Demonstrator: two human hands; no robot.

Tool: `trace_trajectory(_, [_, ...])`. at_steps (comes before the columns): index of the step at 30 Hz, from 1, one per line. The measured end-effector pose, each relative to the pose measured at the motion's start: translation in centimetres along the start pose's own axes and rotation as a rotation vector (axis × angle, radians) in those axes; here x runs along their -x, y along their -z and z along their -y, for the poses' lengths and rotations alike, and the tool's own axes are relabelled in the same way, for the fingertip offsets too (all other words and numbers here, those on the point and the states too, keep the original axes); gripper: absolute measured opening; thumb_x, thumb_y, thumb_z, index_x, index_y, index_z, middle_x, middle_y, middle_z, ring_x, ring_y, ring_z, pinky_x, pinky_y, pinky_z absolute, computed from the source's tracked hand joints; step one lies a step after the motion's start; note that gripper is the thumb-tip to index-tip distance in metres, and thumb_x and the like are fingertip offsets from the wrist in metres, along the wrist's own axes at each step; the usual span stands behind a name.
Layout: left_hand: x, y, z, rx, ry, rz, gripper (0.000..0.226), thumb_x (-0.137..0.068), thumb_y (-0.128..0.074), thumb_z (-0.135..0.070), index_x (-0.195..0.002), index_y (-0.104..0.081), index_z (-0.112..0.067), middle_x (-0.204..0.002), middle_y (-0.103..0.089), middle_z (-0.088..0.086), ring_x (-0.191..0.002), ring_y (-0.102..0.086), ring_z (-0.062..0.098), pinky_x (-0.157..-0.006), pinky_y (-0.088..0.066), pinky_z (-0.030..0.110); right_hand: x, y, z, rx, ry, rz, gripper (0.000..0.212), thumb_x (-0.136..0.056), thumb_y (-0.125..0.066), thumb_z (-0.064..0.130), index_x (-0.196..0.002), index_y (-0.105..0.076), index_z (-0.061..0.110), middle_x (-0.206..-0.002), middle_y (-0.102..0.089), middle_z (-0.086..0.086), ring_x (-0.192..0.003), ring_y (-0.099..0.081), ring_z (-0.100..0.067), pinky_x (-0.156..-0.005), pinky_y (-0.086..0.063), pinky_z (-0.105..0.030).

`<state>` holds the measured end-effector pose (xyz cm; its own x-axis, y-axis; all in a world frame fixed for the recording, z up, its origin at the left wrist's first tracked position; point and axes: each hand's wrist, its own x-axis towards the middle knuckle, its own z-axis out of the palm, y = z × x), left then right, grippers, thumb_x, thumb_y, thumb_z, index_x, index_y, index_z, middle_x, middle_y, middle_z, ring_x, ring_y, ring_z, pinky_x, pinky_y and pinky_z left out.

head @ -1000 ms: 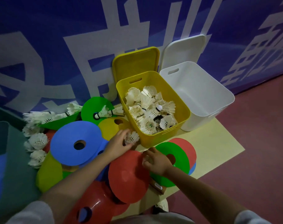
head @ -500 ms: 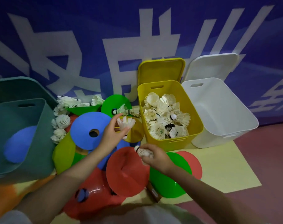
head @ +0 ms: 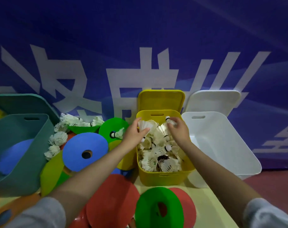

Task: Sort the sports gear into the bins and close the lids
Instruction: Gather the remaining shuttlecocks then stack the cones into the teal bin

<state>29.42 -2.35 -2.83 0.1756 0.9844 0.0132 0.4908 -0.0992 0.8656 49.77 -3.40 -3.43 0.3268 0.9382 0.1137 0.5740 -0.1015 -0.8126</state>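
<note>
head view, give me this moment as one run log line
left hand: holds shuttlecock | right hand: holds shuttlecock | both over yellow bin | lid open

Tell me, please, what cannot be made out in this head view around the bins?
- Floor of the yellow plastic bin: buried under white feather shuttlecocks.
- Teal plastic bin: cut off by the left edge.
- Right hand: its shuttlecock is motion-blurred.
- Left hand: its arm hides the discs beneath.
- White plastic bin: near wall hides its floor's front.

- A blue banner wall [head: 156, 30] printed with large white characters [head: 158, 76] is seen behind.
- A pale yellow mat [head: 210, 201] is laid on a dark red floor [head: 271, 186].
</note>
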Motion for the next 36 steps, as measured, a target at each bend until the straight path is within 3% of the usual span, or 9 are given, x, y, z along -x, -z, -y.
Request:
trace_trajectory(6, [-1.5, -2.1, 0.3, -0.283, 0.041, 0.06, 0.068, -0.092, -0.058, -0.035, -0.148, -0.024, -0.018, -0.143, -0.036, 0.01, -0.131, -0.04, 0.026, -0.103, -0.034, 0.031, -4.8, -3.0, -5.1, 0.316, 0.005, 0.233, 0.034, -0.099, -0.039, 0.028, -0.12, -0.057, 0.01, -0.115, -0.061, -0.017, -0.107, -0.056, -0.034, -0.087, -0.043, -0.038])
trace_trajectory(9, [-2.1, -2.1, 0.7, -0.363, 0.009, 0.074, 0.073, -0.094, -0.055, -0.034, -0.151, -0.014, -0.018, -0.143, -0.034, 0.012, -0.129, -0.042, 0.026, -0.102, -0.036, 0.033, -5.8, -3.8, -6.1, 0.592, 0.06, 0.315, 0.042, -0.101, -0.027, 0.034, -0.124, -0.051, 0.008, -0.126, -0.054, -0.019, -0.12, -0.046, -0.035, -0.102, -0.034, -0.04])
trace_trajectory(12, [-3.1, -2.6, 1.0, -0.467, -0.046, 0.076, 0.078, -0.094, -0.055, -0.034, -0.153, -0.006, -0.02, -0.135, -0.049, 0.012, -0.113, -0.054, 0.026, -0.081, -0.044, 0.031, -6.4, -3.3, -6.3, 0.753, 0.228, 0.259, 0.047, -0.098, -0.033, 0.038, -0.132, -0.05, 0.01, -0.141, -0.044, -0.019, -0.137, -0.029, -0.034, -0.114, -0.022, -0.041])
trace_trajectory(14, [-4.1, -3.0, 1.1, -0.633, -0.087, 0.116, 0.072, -0.097, -0.049, -0.036, -0.153, -0.007, -0.019, -0.114, -0.06, 0.012, -0.099, -0.057, 0.027, -0.067, -0.04, 0.032, -6.5, -2.4, -6.1, 0.739, 0.321, 0.224, 0.046, -0.093, -0.041, 0.036, -0.131, -0.053, 0.013, -0.137, -0.048, -0.016, -0.134, -0.034, -0.034, -0.111, -0.028, -0.041])
trace_trajectory(17, [-5.7, -3.8, 1.8, -0.94, -0.144, 0.243, 0.053, -0.102, -0.034, -0.034, -0.149, -0.022, -0.014, -0.117, -0.058, 0.01, -0.113, -0.048, 0.028, -0.081, -0.043, 0.038, -6.1, -0.8, -6.0, 0.618, 0.34, 0.19, 0.047, -0.088, -0.044, 0.036, -0.128, -0.056, 0.015, -0.124, -0.056, -0.011, -0.119, -0.048, -0.033, -0.097, -0.041, -0.041])
trace_trajectory(19, [-6.6, -4.2, 2.2, -1.018, -0.154, 0.273, 0.047, -0.102, -0.032, -0.032, -0.146, -0.029, -0.014, -0.125, -0.052, 0.011, -0.119, -0.043, 0.028, -0.091, -0.04, 0.037, -5.4, -0.1, -6.2, 0.569, 0.346, 0.197, 0.045, -0.09, -0.046, 0.034, -0.131, -0.054, 0.017, -0.125, -0.055, -0.009, -0.118, -0.047, -0.031, -0.098, -0.041, -0.04])
trace_trajectory(23, [-7.3, -4.2, 2.2, -0.921, -0.137, 0.248, 0.049, -0.1, -0.039, -0.033, -0.146, -0.032, -0.016, -0.128, -0.044, 0.01, -0.122, -0.036, 0.026, -0.093, -0.043, 0.037, -3.9, 0.4, -6.2, 0.464, 0.316, 0.196, 0.043, -0.092, -0.05, 0.028, -0.133, -0.051, 0.017, -0.129, -0.052, -0.008, -0.122, -0.044, -0.028, -0.102, -0.038, -0.038])
trace_trajectory(28, [-5.4, -1.6, 2.2, -0.552, -0.167, -0.021, 0.054, -0.094, -0.053, -0.036, -0.144, -0.039, -0.019, -0.132, -0.046, 0.004, -0.126, -0.039, 0.022, -0.1, -0.039, 0.034, -1.8, -0.9, -2.4, 0.34, 0.32, 0.153, 0.041, -0.091, -0.049, 0.027, -0.13, -0.055, 0.014, -0.126, -0.056, -0.01, -0.121, -0.047, -0.029, -0.1, -0.039, -0.039])
trace_trajectory(36, [0.0, 9.0, 7.9, -0.336, 0.017, -0.205, 0.047, -0.095, -0.054, -0.023, -0.14, -0.044, -0.018, -0.133, -0.046, 0.01, -0.124, -0.044, 0.027, -0.101, -0.04, 0.04, 0.9, -9.2, 6.0, 0.141, 0.319, 0.245, 0.037, -0.092, -0.054, 0.019, -0.129, -0.055, 0.012, -0.125, -0.056, -0.011, -0.119, -0.049, -0.027, -0.094, -0.039, -0.034])
